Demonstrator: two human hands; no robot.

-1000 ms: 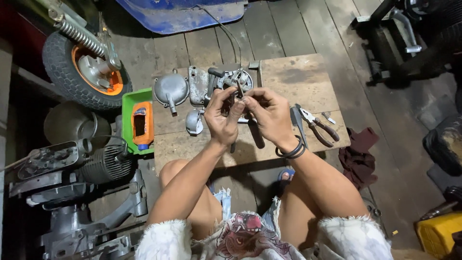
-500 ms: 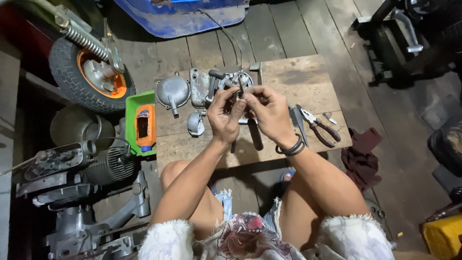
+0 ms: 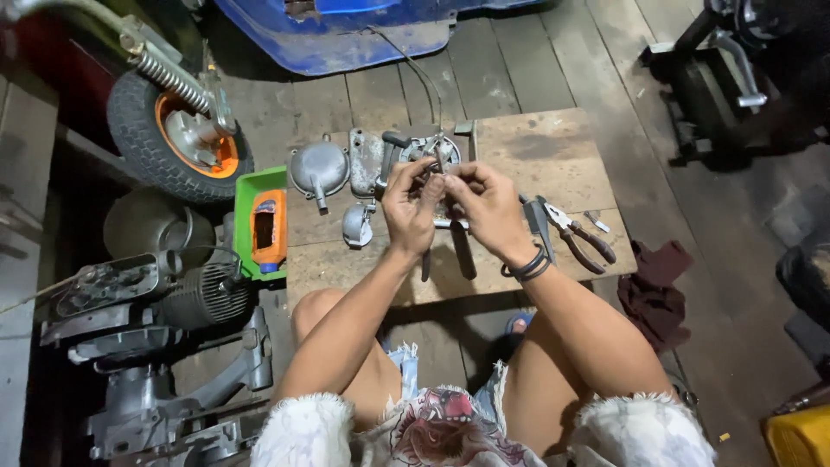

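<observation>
Both hands have stayed raised together over the wooden board (image 3: 553,164) since a second ago, barely shifted. Left hand (image 3: 411,206) and right hand (image 3: 484,203) pinch a small metal part (image 3: 438,166) between fingertips, just above the grey engine covers (image 3: 346,169). Pliers (image 3: 575,235) lie untouched at right. Fine fiddling continues.

pliers (image 3: 577,235) on board (image 3: 553,156), tray (image 3: 249,192) left, wheel (image 3: 177,138) behind

Light fell from above on the middle of the frame, bright on the hands (image 3: 450,203) and the wooden board (image 3: 553,164). The corners sank into deep shadow. Focus was sharp centrally; edges bent slightly.
</observation>
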